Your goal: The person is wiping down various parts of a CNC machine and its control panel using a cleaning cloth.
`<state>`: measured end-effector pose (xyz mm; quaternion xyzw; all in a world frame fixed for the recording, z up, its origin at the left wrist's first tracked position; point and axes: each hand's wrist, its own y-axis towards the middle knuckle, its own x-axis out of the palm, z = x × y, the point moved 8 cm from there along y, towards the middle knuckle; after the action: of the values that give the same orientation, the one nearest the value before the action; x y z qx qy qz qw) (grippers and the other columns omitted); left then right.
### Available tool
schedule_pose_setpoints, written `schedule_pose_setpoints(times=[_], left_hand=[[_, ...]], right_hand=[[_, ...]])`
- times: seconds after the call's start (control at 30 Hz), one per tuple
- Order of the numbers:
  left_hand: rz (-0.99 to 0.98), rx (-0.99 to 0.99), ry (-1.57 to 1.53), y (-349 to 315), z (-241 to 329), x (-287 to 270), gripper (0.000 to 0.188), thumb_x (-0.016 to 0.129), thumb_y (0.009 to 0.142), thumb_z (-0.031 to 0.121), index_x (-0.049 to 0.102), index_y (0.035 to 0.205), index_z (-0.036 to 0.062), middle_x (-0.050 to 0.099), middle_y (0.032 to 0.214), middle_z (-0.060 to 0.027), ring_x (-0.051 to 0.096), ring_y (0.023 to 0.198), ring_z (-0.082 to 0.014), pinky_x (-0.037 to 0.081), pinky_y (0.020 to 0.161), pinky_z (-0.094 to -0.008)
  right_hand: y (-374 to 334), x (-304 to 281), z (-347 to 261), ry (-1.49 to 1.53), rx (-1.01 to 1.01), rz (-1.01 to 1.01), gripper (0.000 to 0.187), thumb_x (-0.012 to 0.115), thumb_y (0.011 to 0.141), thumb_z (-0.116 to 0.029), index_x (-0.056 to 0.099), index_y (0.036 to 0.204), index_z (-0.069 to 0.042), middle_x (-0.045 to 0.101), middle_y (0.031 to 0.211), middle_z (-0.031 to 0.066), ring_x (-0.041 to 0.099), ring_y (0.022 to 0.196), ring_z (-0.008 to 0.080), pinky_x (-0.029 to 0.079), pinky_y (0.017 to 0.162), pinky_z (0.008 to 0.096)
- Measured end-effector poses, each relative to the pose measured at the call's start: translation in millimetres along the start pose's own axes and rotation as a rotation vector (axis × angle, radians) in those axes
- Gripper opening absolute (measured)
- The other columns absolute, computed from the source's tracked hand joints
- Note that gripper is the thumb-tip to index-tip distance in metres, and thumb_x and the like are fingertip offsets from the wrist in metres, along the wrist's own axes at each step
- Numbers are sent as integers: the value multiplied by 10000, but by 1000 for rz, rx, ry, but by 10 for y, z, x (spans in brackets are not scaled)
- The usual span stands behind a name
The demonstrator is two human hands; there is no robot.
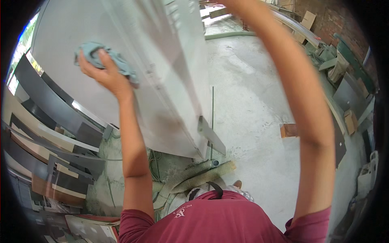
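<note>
My left hand [106,75] presses a crumpled grey-blue cloth [117,62] against the broad side of a tall, light grey cabinet-like body [60,30]. Its fingers are curled around the cloth. My right arm [298,77] reaches up and forward past the cabinet's right side, blurred by motion. The upper edge of the picture cuts off my right hand, so its fingers and whatever it touches are hidden. A narrow flap [213,137] sticks out from the cabinet's lower corner.
Ribbed hoses [198,178] lie on the concrete floor [251,93] near my feet. Stacked panels and boards [67,178] crowd the left. A brown block [288,130] lies on the floor at right. Boards, a cardboard box [351,121] and scrap line the far right.
</note>
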<state>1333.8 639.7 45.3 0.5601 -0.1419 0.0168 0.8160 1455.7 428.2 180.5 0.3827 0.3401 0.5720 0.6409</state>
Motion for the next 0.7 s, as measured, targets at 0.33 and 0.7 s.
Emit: schedule_pose_setpoints(times=[0.33, 0.7], left_hand=[[24, -89, -176, 589, 579, 519, 366, 524, 959, 245, 445, 1181, -35, 522, 1063, -118, 547, 935, -183, 455, 826, -314], [101, -240, -44, 82, 679, 708, 385, 506, 968, 288, 459, 1245, 24, 528, 1095, -72, 521, 929, -154, 427, 818, -291]], right_hand=[[-2260, -708, -423, 453, 334, -926, 612, 405, 925, -573, 393, 1401, -188, 383, 1420, 181, 391, 1302, 337, 331, 1053, 514], [-575, -209, 850, 500, 21, -856, 587, 475, 925, -502, 464, 1315, -63, 531, 1278, 173, 486, 1210, 316, 425, 949, 453]])
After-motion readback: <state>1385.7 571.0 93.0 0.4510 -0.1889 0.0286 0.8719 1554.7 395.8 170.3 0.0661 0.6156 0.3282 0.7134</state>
